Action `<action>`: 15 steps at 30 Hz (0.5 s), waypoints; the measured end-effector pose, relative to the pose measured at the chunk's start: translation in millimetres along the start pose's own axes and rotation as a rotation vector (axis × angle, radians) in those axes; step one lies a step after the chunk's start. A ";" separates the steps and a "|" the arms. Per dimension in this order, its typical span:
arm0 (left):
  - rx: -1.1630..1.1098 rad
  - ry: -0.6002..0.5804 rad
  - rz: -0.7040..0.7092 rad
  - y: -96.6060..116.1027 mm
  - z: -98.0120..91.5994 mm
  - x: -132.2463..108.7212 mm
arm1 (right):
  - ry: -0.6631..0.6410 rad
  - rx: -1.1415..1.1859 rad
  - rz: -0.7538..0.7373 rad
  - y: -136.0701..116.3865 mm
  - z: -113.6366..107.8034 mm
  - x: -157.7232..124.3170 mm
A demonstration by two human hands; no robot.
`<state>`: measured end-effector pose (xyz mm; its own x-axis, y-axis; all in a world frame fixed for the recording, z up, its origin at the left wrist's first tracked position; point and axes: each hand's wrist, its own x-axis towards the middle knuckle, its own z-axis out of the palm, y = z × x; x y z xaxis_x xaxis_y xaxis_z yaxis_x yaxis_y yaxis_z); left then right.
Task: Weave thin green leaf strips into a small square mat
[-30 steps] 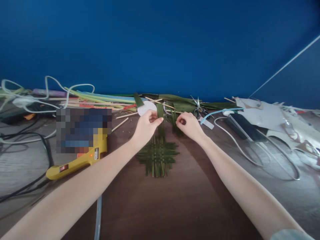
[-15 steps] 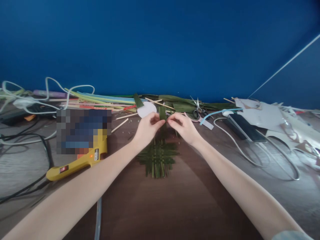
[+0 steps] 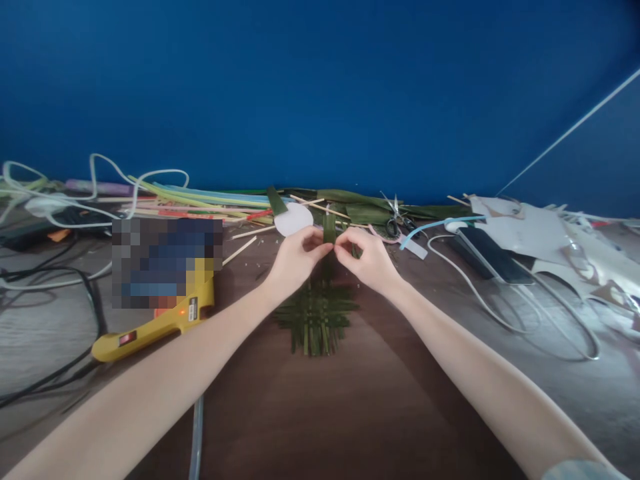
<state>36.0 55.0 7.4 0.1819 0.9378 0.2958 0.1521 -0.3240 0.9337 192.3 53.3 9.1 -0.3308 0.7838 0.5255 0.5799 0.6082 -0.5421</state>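
Observation:
A dark green leaf strip [image 3: 329,230] stands upright between my two hands. My left hand [image 3: 295,261] pinches it from the left, thumb across its front. My right hand [image 3: 371,259] is closed in a pinch at the strip's right edge, its fingertips almost meeting my left thumb; the bit between them is mostly hidden. Just below my hands, a woven green leaf mat [image 3: 316,319] with loose strip ends lies on the brown table [image 3: 300,413]. Whether the upright strip joins the mat cannot be made out.
Left lies a yellow glue gun [image 3: 150,335] with a red switch and cord. Scissors [image 3: 396,219], a white disc [image 3: 295,220], wooden sticks [image 3: 240,250] and long leaves [image 3: 370,213] lie along the blue wall. To the right are a phone [image 3: 495,257], cables and white sheets [image 3: 525,230].
My right hand has tightened its pinch and moved slightly, nearer my left thumb. The upper part of the leaf strip has shifted slightly right and looks shorter. The mat has stayed put.

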 end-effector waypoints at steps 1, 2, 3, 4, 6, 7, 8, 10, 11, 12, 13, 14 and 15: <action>-0.009 -0.009 -0.001 0.0 0.5 0.3 | 0.010 -0.021 -0.012 1.0 0.0 0.1; -0.020 -0.020 -0.001 -0.1 1.0 0.6 | 0.022 -0.039 -0.021 2.3 0.0 0.2; -0.032 -0.032 0.000 -0.2 1.4 0.9 | 0.034 -0.054 -0.025 3.8 0.0 0.3; -0.044 -0.043 -0.001 -0.3 1.8 1.0 | 0.046 -0.064 -0.023 5.6 0.0 0.4; -0.066 -0.056 -0.009 -0.5 2.3 1.1 | 0.064 -0.074 -0.008 9.4 -0.3 0.5; -0.079 -0.059 -0.014 -0.5 2.5 1.2 | 0.071 -0.077 0.004 11.4 -0.6 0.5; -0.089 -0.058 -0.019 -0.6 2.5 1.2 | 0.078 -0.080 0.015 13.3 -1.2 0.6; -0.104 -0.046 -0.026 -1.1 2.3 1.4 | 0.095 -0.089 0.041 17.0 -2.8 0.7; -0.114 -0.038 -0.026 -1.5 2.2 1.6 | 0.104 -0.096 0.056 18.8 -3.8 0.9; -0.125 -0.028 -0.025 -2.0 2.0 1.9 | 0.114 -0.105 0.071 20.8 -4.9 1.0; -0.136 -0.013 -0.025 -2.7 1.7 2.2 | 0.121 -0.118 0.086 22.8 -6.1 1.2; -0.146 0.004 -0.026 -3.5 1.5 2.7 | 0.122 -0.134 0.100 25.0 -7.2 1.3; -0.157 0.023 -0.029 -4.3 1.3 3.1 | 0.118 -0.152 0.115 27.5 -8.3 1.3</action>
<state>37.2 59.1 4.0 0.1571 0.9497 0.2710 0.0030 -0.2748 0.9615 214.0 70.0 0.3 -0.1719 0.8214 0.5439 0.7175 0.4827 -0.5022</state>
